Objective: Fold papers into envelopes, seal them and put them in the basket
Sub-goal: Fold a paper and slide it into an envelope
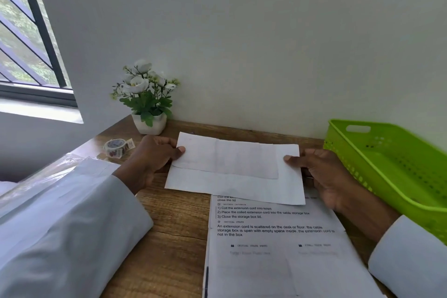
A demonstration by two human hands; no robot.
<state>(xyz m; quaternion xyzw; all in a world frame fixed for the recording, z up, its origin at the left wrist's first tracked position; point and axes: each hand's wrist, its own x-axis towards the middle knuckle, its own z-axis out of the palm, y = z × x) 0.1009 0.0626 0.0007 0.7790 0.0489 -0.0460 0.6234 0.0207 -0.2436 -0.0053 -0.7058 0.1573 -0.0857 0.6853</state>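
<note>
White wall [266, 43] fills most of what I see, and a window [26, 38] with dark bars sits off to my left. Below it is my brown wooden desk [169, 237].

My green plastic basket [391, 167] waits at the right edge of the desk. I see nothing in the part that shows, so I think no envelope is done yet.

A printed sheet [273, 249] lies flat in front of me, with words about an extension cord on it. A clear plastic sleeve of papers [60, 169] is partly hidden under my left arm.

My folded paper [237, 172] is in the middle, just above the printed sheet. A top flap is already folded down over it. My left hand [150, 159] pinches its left edge, thumb on top and fingers curled under. My right hand [321, 174] pinches the right edge the same way.

A small pot of white flowers [147, 97] stands by the wall. A roll of patterned tape [115, 147] lies near my left hand.

I think I am in the folding step. To do it well, I should keep both edges even, line up the corners, then press the crease flat on the desk. If one side slips, the fold will go crooked. The tape is close, so I can reach it for sealing.
</note>
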